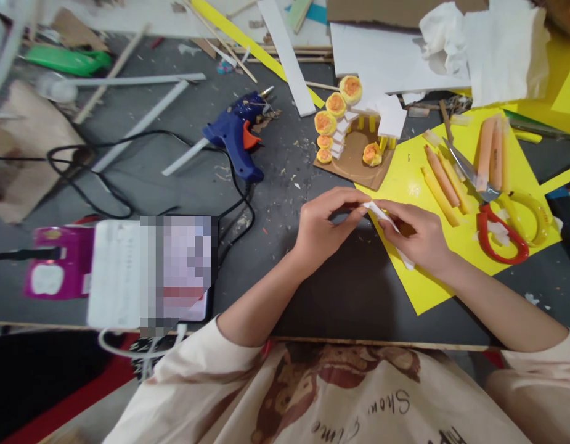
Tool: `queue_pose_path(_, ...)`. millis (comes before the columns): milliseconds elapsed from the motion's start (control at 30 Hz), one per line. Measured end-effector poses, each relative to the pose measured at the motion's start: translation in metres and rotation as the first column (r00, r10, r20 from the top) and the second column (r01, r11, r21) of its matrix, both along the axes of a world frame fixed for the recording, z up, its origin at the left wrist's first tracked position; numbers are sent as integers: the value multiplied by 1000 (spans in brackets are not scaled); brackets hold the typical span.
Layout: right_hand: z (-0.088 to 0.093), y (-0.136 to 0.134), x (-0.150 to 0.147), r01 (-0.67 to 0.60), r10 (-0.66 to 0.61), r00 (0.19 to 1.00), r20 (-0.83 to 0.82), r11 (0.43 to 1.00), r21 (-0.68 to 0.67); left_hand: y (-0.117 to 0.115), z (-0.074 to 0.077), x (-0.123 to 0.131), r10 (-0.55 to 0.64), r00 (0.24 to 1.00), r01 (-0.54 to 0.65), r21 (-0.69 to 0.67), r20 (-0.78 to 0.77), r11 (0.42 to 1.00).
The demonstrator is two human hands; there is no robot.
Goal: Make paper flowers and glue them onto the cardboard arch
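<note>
Two bare hands meet above the dark table (266, 265), and from where I stand I see them sharing one narrow white strip (379, 213), thin and papery; whether it is folded or rolled I can't tell. The left hand (324, 222) pinches the far end, thumb and fingertips drawn together with only the strip between them. The right hand (421, 237) is closed on it just beside, thumb against fingers, and the loose end pokes out beneath the palm, over a smooth, bright yellow sheet (400, 185). Just beyond the grip stands a little model on a flat brown cardboard base (344, 169), with small white blocks (339, 139) set like steps and round yellow puffs (350, 89) with rough orange tops. Right of the grip, on the yellow sheet, are metal scissors (487, 196) with a red loop, and slim, smooth sticks (488, 154) in orange and yellow. Farther beyond on that side lies soft, rumpled white tissue (506, 55). Left of the grip and farther out rests a blue plastic glue gun (233, 132) with an orange trigger, a pale rod (185, 157) jutting from its back. Well to the left, nearer the body, sit a flat white box (116, 271) and a shiny purple packet (60, 265).
</note>
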State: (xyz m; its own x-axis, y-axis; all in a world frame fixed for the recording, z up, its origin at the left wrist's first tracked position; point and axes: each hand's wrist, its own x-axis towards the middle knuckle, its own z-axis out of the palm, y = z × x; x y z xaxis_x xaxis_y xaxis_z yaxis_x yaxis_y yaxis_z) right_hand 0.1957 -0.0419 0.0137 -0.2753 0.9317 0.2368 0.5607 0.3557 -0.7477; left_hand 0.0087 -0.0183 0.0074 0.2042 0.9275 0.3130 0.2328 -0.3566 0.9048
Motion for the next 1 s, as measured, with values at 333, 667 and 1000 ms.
queue_pose_path(333, 1, 1, 0, -29, 28, 999, 16, 997, 71, 2, -3, -1, -84, 996, 83, 24, 16, 996)
queue_pose_path(667, 3, 0, -1, -12, 13, 1000, -18, 998, 54, 4, -1, -2, -125, 988, 132, 88, -87, 987)
queue_pose_path(1000, 0, 1, -1, -30, 31, 1000, -2, 988, 150, 3, 0, -3, -116, 976, 145, 152, -183, 978)
